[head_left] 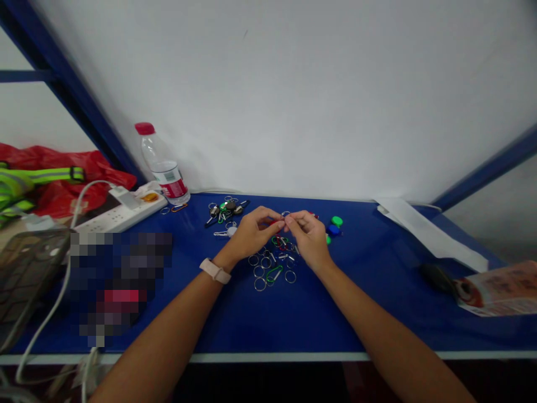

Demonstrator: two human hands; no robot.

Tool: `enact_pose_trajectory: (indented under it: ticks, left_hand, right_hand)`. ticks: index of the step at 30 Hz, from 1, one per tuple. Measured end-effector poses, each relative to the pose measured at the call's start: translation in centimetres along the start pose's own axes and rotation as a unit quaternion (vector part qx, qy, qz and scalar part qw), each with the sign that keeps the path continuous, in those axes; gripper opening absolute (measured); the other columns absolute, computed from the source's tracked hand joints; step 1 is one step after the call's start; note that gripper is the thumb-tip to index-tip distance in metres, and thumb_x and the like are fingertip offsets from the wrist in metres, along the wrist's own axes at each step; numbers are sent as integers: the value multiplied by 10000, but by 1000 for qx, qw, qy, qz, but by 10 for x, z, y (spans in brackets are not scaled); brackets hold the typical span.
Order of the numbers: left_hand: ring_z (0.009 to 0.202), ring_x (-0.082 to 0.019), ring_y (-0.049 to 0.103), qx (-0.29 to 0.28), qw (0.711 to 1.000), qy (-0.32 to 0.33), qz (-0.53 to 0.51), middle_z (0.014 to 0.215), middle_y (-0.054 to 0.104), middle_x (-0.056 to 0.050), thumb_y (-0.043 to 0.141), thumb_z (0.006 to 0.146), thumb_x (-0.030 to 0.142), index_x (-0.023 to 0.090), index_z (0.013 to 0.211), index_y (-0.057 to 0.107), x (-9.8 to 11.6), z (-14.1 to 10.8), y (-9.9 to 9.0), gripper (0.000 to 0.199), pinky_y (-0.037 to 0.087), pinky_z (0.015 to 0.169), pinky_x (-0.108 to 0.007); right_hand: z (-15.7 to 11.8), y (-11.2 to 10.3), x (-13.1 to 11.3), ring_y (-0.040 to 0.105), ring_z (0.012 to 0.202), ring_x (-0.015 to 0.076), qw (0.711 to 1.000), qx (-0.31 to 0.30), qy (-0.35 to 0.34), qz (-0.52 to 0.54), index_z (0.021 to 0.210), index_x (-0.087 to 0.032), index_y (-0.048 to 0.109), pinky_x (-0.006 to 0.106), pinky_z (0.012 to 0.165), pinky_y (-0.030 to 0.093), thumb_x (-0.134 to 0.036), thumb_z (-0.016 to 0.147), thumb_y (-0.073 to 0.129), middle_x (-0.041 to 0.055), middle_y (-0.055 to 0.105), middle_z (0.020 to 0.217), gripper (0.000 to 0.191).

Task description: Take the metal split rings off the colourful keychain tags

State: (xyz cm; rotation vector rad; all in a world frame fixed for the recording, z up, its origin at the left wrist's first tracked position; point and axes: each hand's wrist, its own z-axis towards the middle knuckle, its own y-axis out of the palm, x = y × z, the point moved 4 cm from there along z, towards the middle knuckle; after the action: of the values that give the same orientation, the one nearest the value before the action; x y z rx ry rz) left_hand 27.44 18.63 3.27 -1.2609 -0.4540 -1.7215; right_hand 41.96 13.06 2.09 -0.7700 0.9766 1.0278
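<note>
**Left hand point(251, 234) and right hand point(308, 238) pinch a small silver ring point(286, 213)**

Both forearms angle inward from the near edge of the blue worktop point(235, 330), wrists raised and palms turned down. The hands are closed into pinches, thumbs and fingertips meeting on the ring. A red piece point(272, 223) shows at the left fingertips, though the view is too small to say for sure whether it is a carabiner. Directly below the hands lie loose silver split rings point(260, 284) and a green metal carabiner point(274, 273). Beyond the left hand sits a cluster of black and silver keychains point(224, 212); just beside the right hand are round green and blue plastic tags point(334, 225). A pale strap watch point(215, 271) circles the left wrist.
</note>
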Motion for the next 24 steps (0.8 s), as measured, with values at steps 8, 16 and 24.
enact_pose_trajectory:
  ticks: [8,16,24]
  left_hand:
    - [743,-140,611,24,993,11,114,854,711,-52,686,895,348,189,873,735,6,0,-8,168,498,688,-296]
    - [734,-136,604,-26,985,49,163,838,716,-44,700,880,297,192,836,741,15,0,-12,121,482,712,-301]
    - [748,-142,628,-32,986,49,156,861,738,-53,709,881,344,200,880,762,15,1,-17,154,487,698,-297]
  right_hand:
    - [-6,-4,-25,588,697,191,906,4,-238,-349,1138,-189,658,390,769,440,-251,961,584,54,702,834,201]
    - [-8,0,-33,635,856,240,808,-83,-331,-481,1234,-158,667,401,799,417,-192,1023,472,111,725,964,288]
    - [-4,-7,-27,680,762,218,913,-33,-232,-334,896,-181,697,388,757,493,-261,991,547,87,752,837,195]
